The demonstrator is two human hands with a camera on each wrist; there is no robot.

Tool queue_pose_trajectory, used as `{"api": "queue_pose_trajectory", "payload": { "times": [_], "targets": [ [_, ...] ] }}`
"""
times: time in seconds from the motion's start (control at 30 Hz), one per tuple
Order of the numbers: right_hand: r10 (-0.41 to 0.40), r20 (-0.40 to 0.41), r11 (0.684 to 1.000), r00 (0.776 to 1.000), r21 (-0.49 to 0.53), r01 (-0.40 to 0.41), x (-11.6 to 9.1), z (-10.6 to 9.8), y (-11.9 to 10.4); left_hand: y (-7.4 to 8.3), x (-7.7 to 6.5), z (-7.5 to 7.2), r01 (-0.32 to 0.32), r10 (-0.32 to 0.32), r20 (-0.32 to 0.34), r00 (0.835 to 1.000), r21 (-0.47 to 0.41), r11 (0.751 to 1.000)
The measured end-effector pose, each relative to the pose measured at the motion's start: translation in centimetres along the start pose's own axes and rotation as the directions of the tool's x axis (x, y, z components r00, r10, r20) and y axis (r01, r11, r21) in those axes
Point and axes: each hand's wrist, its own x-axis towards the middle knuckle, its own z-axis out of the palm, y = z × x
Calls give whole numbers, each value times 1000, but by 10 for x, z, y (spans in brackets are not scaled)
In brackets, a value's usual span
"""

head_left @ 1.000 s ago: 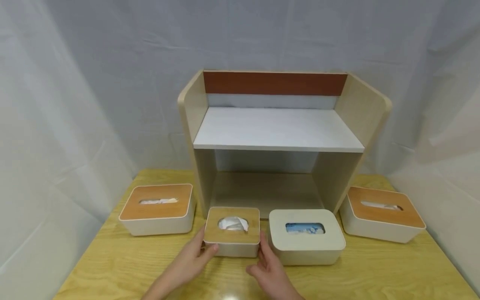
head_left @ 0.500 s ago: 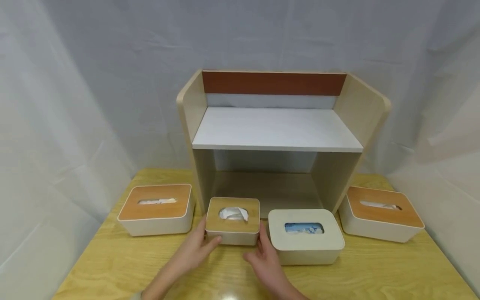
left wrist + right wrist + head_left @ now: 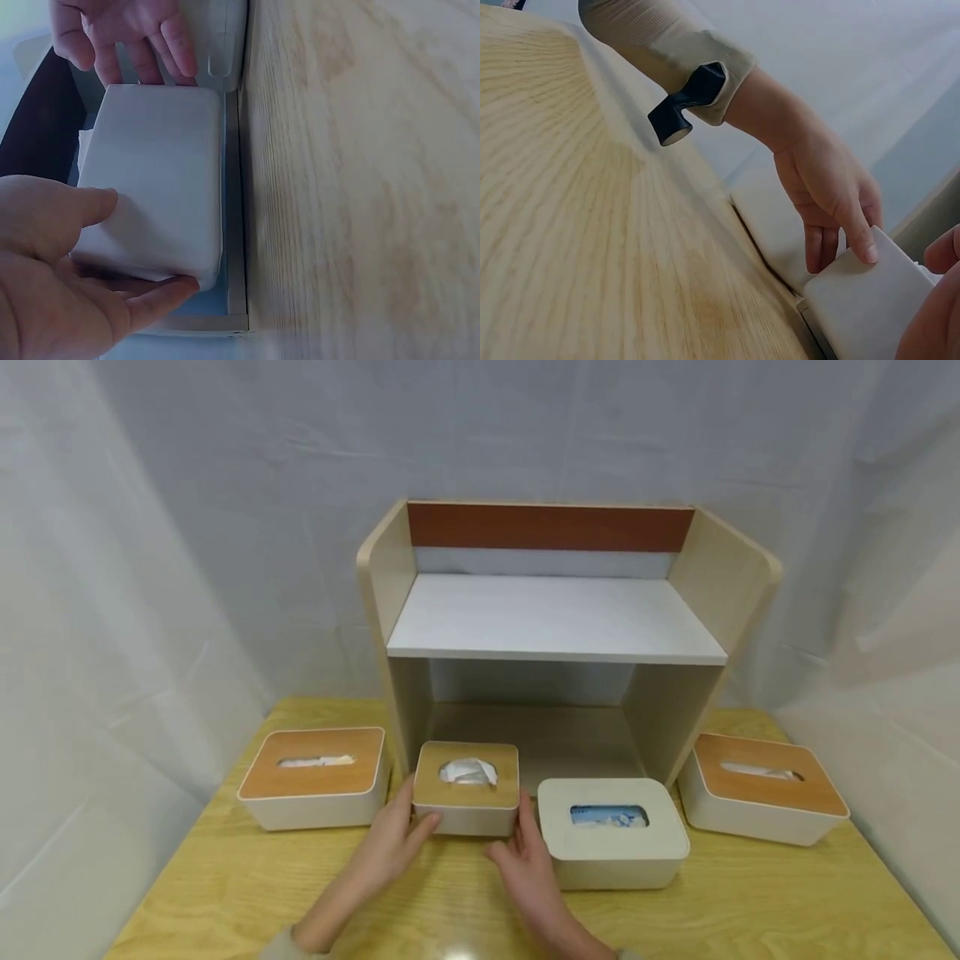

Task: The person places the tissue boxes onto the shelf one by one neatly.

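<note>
A small tissue box (image 3: 476,821) with a light wood lid and a pale body is between my two hands, at the shelf's front lower edge. My left hand (image 3: 384,843) grips its left end, the thumb on the front face and the fingers round the side and below. Against its right side lie the fingers of my right hand (image 3: 527,864), fairly straight, with the thumb off the box. In the left wrist view the box (image 3: 157,165) fills the space between both hands. White tissue (image 3: 468,771) shows in its lid opening.
A wooden shelf unit (image 3: 555,618) with a white upper board stands behind. An all-cream tissue box (image 3: 622,872) sits right beside my right hand. Tissue boxes with orange-brown lids flank the shelf, one left (image 3: 322,785) and one right (image 3: 765,781). All stand on a wood-grain table (image 3: 247,893).
Both hands have raised the small tissue box and moved it away from me, toward the shelf's lower compartment. The other boxes have stayed where they were.
</note>
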Motion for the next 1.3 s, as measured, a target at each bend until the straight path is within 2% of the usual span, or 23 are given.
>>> {"api": "queue_pose_trajectory", "payload": {
  "times": [0.1, 0.17, 0.27, 0.37, 0.5, 0.6, 0.7, 0.83, 0.93, 1.03, 1.17, 1.3],
  "targets": [
    [8, 7, 1000, 1000, 20, -8, 5, 1, 2, -3, 4, 2, 5, -6, -13, 1000, -13, 1000],
    [-8, 18, 1000, 1000, 21, 7, 7, 1, 4, -5, 5, 4, 30, -31, -13, 999, -40, 999],
    [-5, 18, 999, 1000, -35, 6, 3, 1, 5, -8, 5, 6, 66, -67, -10, 998, -77, 995],
    [7, 16, 995, 1000, -99, -5, -6, 1, 4, -8, 6, 9, 84, -85, -11, 996, -77, 993],
    [6, 26, 993, 1000, -116, -3, -13, -1, 4, -5, 8, 12, 99, -101, -36, 994, -56, 993],
    [-6, 30, 992, 1000, -125, 10, -12, -2, 4, -2, 9, 13, 130, -136, -63, 989, -88, 988],
    [-2, 48, 990, 999, -141, 9, -10, -1, 4, 1, 6, 13, 173, -190, -73, 979, -194, 966],
    [-6, 49, 987, 999, -158, 14, -5, -1, 5, 6, 3, 12, 210, -235, -35, 971, -341, 916],
    [-24, 9, 986, 1000, -165, 25, 0, -2, 5, 8, 4, 14, 207, -223, 7, 975, -405, 891],
    [-30, -22, 983, 999, -184, 25, 5, -1, 6, 8, 7, 16, 196, -209, 18, 978, -435, 879],
    [-31, -43, 984, 999, -177, 23, 14, 4, 10, 6, 9, 16, 183, -195, 14, 981, -424, 887],
    [-27, -97, 988, 995, -157, 11, 23, 10, 13, 5, 15, 16, 156, -155, 34, 987, -403, 902]
  ]
}}
